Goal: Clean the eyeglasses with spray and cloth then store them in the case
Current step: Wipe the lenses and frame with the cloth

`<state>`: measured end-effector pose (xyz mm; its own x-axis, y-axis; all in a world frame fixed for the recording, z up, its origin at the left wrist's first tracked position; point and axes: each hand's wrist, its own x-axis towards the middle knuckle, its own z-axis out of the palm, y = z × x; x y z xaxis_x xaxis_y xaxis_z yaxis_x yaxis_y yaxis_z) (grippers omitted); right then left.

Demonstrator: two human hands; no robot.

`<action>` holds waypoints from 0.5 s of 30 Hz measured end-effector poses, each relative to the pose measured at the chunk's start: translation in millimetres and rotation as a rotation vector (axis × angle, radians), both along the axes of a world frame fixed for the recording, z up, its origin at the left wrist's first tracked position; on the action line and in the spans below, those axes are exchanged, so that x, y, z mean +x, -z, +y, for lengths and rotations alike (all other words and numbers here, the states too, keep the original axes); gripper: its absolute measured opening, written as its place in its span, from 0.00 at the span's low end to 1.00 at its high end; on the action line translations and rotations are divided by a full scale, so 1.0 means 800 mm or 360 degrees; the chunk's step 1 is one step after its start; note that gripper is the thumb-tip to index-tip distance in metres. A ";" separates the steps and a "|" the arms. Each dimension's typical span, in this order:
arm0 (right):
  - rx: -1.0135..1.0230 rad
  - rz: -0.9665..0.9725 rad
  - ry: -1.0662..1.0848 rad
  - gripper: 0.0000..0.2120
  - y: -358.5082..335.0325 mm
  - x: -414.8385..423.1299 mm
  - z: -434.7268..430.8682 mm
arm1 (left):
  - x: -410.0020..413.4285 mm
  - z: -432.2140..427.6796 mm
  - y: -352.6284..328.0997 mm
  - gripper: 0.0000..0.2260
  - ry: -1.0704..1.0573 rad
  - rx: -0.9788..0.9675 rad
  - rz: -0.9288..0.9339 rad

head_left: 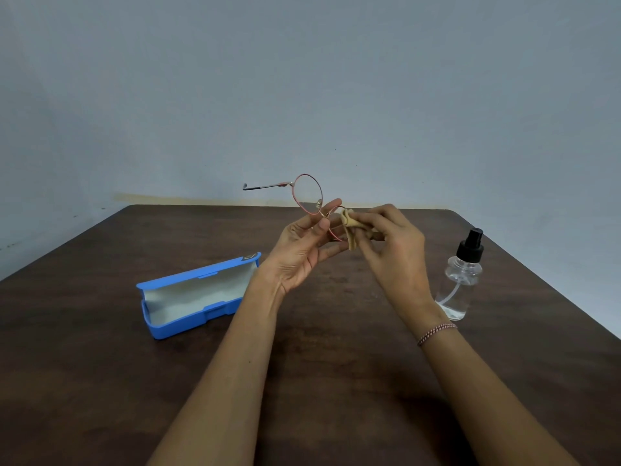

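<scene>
Thin pink-rimmed eyeglasses [307,194] hang in the air above the table, one temple arm pointing left. My left hand [304,248] pinches the frame near the bridge, palm turned toward me. My right hand [395,245] grips a small tan cloth [351,230] wrapped round the right-hand lens, which is mostly hidden by the cloth and fingers. A blue eyeglass case [196,294] lies open on the table to the left, its pale lining empty. A clear spray bottle [462,275] with a black pump top stands upright at the right, behind my right wrist.
A dark brown wooden table [319,381] fills the lower half of the view, with its far edge against a plain grey wall [302,79]. My two forearms reach in from the bottom edge.
</scene>
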<state>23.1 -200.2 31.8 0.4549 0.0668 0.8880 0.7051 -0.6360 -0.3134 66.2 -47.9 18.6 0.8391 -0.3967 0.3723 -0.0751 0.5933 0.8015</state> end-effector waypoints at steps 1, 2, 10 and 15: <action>-0.0004 0.0022 -0.0005 0.10 0.001 0.000 0.000 | 0.001 0.000 0.000 0.26 -0.0023 -0.0013 0.0002; -0.0015 0.0038 -0.0028 0.09 0.001 0.000 0.001 | 0.001 0.000 0.000 0.26 -0.0045 -0.0028 -0.0002; 0.0015 -0.0063 -0.0112 0.11 0.000 -0.003 0.009 | 0.001 -0.002 0.000 0.24 -0.0009 0.0088 -0.0025; 0.0076 -0.0033 0.0019 0.10 -0.001 0.000 0.004 | 0.000 -0.005 0.001 0.24 0.0008 0.0011 -0.0012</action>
